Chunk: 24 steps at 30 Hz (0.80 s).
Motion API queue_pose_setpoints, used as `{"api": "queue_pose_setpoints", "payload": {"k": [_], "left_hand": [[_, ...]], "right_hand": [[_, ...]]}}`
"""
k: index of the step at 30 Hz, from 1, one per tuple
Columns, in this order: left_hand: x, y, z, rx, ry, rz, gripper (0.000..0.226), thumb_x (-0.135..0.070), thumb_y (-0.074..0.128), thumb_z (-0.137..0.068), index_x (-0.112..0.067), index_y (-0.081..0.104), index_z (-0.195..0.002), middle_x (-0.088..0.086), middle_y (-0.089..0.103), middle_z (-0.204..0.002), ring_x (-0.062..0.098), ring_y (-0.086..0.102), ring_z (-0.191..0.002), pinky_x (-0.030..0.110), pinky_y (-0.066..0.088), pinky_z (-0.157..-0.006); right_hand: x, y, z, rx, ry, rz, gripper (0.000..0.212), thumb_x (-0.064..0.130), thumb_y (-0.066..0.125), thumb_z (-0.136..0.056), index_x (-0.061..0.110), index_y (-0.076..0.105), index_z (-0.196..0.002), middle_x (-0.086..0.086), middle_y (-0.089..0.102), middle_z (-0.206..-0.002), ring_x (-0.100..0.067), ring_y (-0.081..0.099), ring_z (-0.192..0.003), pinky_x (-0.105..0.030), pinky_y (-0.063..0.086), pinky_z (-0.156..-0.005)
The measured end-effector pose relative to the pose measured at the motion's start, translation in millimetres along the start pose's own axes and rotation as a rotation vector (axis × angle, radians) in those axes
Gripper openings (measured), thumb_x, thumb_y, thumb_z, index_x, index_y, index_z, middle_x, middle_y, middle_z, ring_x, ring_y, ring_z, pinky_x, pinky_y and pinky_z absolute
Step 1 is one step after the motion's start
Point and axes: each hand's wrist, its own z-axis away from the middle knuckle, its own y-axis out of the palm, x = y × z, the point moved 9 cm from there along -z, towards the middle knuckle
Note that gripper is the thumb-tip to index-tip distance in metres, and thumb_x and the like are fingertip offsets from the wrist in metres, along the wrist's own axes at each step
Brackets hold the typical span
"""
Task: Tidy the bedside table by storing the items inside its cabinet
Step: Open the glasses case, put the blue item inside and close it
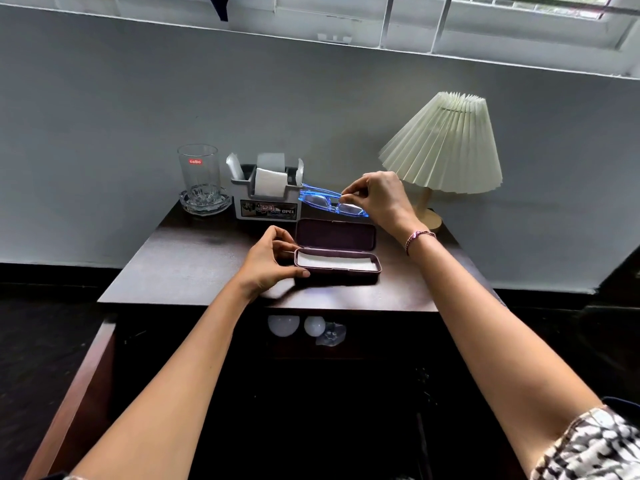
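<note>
Tabletop (194, 268) uncleared: right hand (381, 199) pinches glasses (322, 200) just behind open case (337, 268); left hand (270, 261) grips its end; nothing looks stored.

"cello" on glass (198, 174), "OPEL" on holder (266, 199)

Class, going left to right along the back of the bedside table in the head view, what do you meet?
drinking glass → tissue holder → blue glasses, pinched by the right hand → lamp
</note>
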Motion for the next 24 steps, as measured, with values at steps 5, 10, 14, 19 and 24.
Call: {"api": "queue_pose_setpoints", "payload": {"k": [5,10,14,19,24], "left_hand": [[3,-1,-1,-0.004,-0.01,0.051,0.063,0.012,0.082,-0.056,-0.021,0.04,-0.09,0.003,0.062,-0.089,0.009,0.061,-0.078,0.016,0.054,-0.067],[8,-1,-3,-0.003,-0.024,0.049,0.067,0.01,0.082,-0.056,-0.013,0.038,-0.1,0.005,0.063,-0.094,0.013,0.063,-0.083,0.025,0.053,-0.077],[9,-2,-4,-0.007,-0.026,0.03,0.067,0.007,0.084,-0.055,-0.016,0.039,-0.098,0.003,0.062,-0.092,0.012,0.062,-0.083,0.023,0.051,-0.077],[7,-1,-3,-0.01,-0.019,0.05,0.065,0.011,0.082,-0.056,-0.017,0.039,-0.095,0.011,0.063,-0.098,0.02,0.064,-0.089,0.03,0.055,-0.08],[6,0,-2,-0.001,-0.007,0.046,0.064,0.011,0.081,-0.058,-0.022,0.039,-0.092,0.017,0.064,-0.105,0.024,0.065,-0.093,0.035,0.054,-0.085]], "right_hand": [[10,-2,14,0.073,-0.055,0.066,0.017,0.033,0.076,-0.075,0.021,0.078,-0.087,-0.005,0.075,-0.086,-0.018,0.066,-0.078,-0.027,0.05,-0.073],[2,15,33,0.198,-0.035,0.137,0.019,0.042,0.073,-0.076,0.029,0.076,-0.089,0.003,0.074,-0.091,-0.015,0.062,-0.08,-0.026,0.047,-0.065],[0,23,41,0.232,-0.028,0.132,0.017,0.043,0.074,-0.074,0.031,0.076,-0.086,0.006,0.073,-0.09,-0.011,0.061,-0.08,-0.023,0.042,-0.063],[-3,33,48,0.252,-0.017,0.145,0.016,0.042,0.074,-0.075,0.031,0.076,-0.086,0.006,0.072,-0.089,-0.013,0.063,-0.085,-0.024,0.043,-0.062],[-5,43,55,0.262,-0.011,0.191,0.017,0.04,0.072,-0.077,0.029,0.075,-0.089,0.003,0.072,-0.093,-0.017,0.064,-0.09,-0.024,0.04,-0.065]]}}
